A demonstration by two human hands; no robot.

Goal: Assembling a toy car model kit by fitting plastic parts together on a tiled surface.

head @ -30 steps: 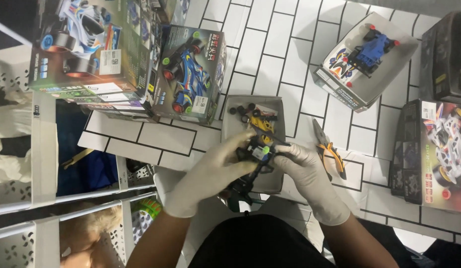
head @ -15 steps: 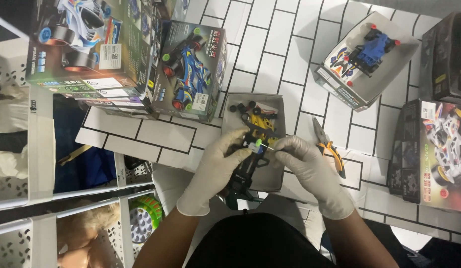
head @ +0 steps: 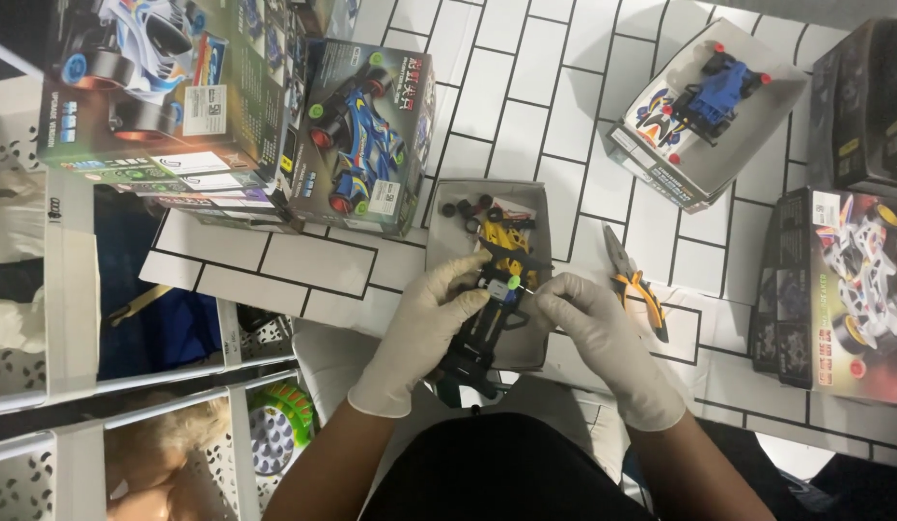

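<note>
A white worktop (head: 487,87) ruled with dark brick-pattern lines fills our view from above, crowded with boxed model racing cars. At centre sits a shallow grey tray (head: 446,217) holding small black wheels (head: 470,206) and yellow parts (head: 501,238). Over the tray's near end we hold a black toy-car chassis (head: 474,344) in both gloved hands. Our left hand (head: 421,328) has its grip clamped around the chassis from the side, thumb reaching across the top. Our right hand (head: 591,323) has its fingertips pinched together on a thin metal pin (head: 531,287) at the chassis's front end, just beside a small green roller (head: 513,283).

Just right of the tray lie pliers with yellow-and-black handles (head: 634,287), apart from our right hand. To the upper left stands a box showing a blue car (head: 363,145), leaning against a larger box with a white car (head: 149,82). At upper right a clear-topped box (head: 704,111) holds a blue car. Two dark boxes (head: 839,289) stand along the right edge. White lattice baskets (head: 43,289) run down the left side, one holding a green-and-white disc toy (head: 284,425).
</note>
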